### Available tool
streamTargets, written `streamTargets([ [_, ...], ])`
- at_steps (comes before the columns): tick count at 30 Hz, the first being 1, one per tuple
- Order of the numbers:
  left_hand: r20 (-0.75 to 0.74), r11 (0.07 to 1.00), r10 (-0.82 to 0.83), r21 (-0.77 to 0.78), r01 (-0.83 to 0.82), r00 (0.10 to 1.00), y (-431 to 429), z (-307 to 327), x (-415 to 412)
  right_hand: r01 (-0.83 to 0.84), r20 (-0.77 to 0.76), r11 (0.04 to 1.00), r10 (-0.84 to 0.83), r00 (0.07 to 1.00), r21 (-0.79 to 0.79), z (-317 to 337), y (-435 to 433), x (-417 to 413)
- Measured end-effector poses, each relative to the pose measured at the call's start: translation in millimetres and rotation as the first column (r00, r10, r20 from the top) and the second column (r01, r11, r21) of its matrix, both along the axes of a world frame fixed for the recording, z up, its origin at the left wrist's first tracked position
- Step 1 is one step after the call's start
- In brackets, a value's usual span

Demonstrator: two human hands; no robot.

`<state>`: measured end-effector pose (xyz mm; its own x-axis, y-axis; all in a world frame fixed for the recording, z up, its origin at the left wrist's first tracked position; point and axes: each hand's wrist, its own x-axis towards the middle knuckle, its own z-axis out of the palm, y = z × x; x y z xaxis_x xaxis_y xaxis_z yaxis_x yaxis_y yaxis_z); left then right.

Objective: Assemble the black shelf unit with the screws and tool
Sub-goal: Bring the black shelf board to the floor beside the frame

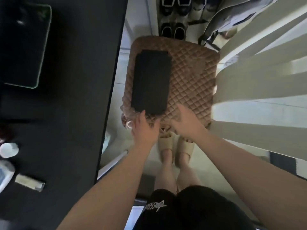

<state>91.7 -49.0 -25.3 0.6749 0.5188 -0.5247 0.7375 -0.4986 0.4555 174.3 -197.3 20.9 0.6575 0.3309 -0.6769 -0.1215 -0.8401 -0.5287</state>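
A flat black shelf panel (152, 82) lies on a brown quilted cushion (191, 83) on a seat in front of me. My left hand (143, 127) reaches to the panel's near edge, its fingers at the near left corner; the fingertips are blurred and I cannot see whether they hold it. My right hand (186, 122) hovers over the cushion's near edge, to the right of the panel, fingers relaxed and holding nothing. No screws or tool can be made out.
A black desk (74, 97) fills the left, with a dark mat (23, 45), a white round container (8, 150) and a small pale box (29, 182) on it. A white slatted chair back (259, 90) stands at right. Shoes (172, 30) line the floor behind; my slippered feet (176, 146) stand below.
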Motion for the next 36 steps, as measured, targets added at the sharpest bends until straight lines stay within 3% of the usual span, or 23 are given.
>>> streamTargets([
  [3,0.043,0.983,0.183,-0.027,-0.182,0.982,11.3,-36.7,15.4,0.11,-0.077,0.993,-0.108,0.991,0.03,-44.1,14.8,6.2],
  [7,0.07,0.872,0.489,-0.061,-0.485,0.87,35.1,-74.5,38.5,0.177,-0.121,0.983,-0.169,0.978,0.057,-95.5,24.8,14.3],
  [10,0.103,0.804,0.592,-0.147,-0.577,0.799,48.5,-94.9,49.5,0.268,-0.193,0.958,-0.247,0.95,0.096,-124.5,28.0,23.4],
  [15,0.125,0.821,0.566,-0.181,-0.542,0.815,57.9,-104.6,58.6,0.396,-0.346,0.885,-0.302,0.888,0.244,-145.5,31.5,34.5],
  [21,0.075,0.818,0.537,-0.291,-0.497,0.84,49.6,-87.1,52.2,0.53,-0.421,0.812,-0.404,0.812,0.243,-125.6,25.5,34.0],
  [23,-0.004,0.763,0.553,-0.4,-0.508,0.833,45.3,-79.0,48.2,0.553,-0.377,0.805,-0.454,0.807,0.215,-117.7,16.9,32.9],
  [27,-0.251,0.564,0.555,-0.587,-0.581,0.793,31.5,-54.9,30.3,0.644,-0.373,0.751,-0.56,0.739,0.147,-92.3,-5.4,26.0],
  [33,-0.488,0.382,0.47,-0.639,-0.668,0.736,12.3,3.8,-4.0,0.71,-0.445,0.698,-0.609,0.656,0.092,-35.5,-41.7,-6.2],
  [36,-0.539,0.367,0.392,-0.652,-0.664,0.746,4.5,42.3,-18.6,0.756,-0.511,0.653,-0.635,0.579,0.046,1.8,-57.4,-21.6],
])
